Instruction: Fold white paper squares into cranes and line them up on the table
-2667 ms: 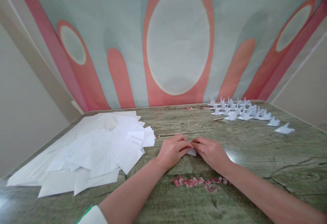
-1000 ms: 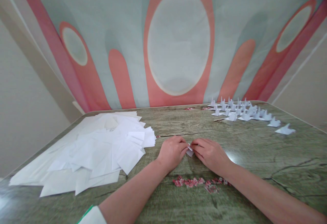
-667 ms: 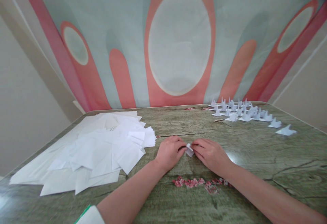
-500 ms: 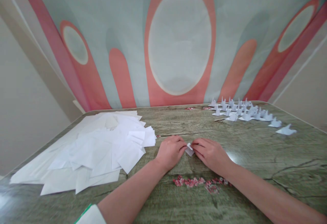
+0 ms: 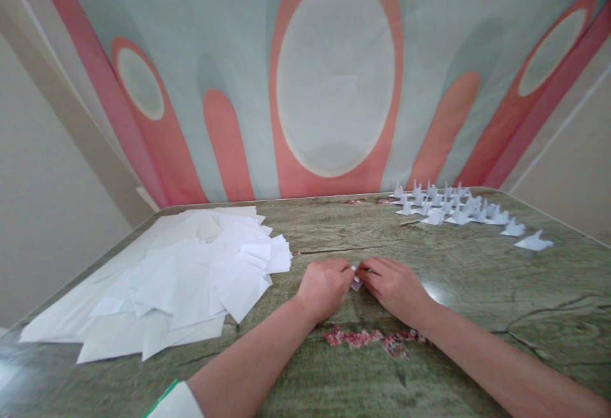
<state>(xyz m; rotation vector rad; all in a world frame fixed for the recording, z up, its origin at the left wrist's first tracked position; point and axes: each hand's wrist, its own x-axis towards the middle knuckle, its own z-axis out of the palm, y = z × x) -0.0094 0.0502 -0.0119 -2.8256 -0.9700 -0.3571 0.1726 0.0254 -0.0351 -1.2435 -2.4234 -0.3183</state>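
A small folded piece of white paper (image 5: 356, 285) lies between my hands, low over the middle of the table. My left hand (image 5: 326, 287) pinches it from the left, its fingers curled and partly hiding it. From the right, my right hand (image 5: 394, 287) grips the same paper between thumb and fingers. Only a little of the paper shows between the fingertips, so its exact folds cannot be made out.
To the left spreads a large heap of white paper sheets (image 5: 176, 284). Several folded white paper cranes (image 5: 461, 214) stand in rows at the back right. The wood-patterned table (image 5: 477, 278) meets a grey-green and coral backdrop (image 5: 334, 182).
My left hand has moved slightly right and turned over the paper, covering more of it. My right hand has stayed almost in place.
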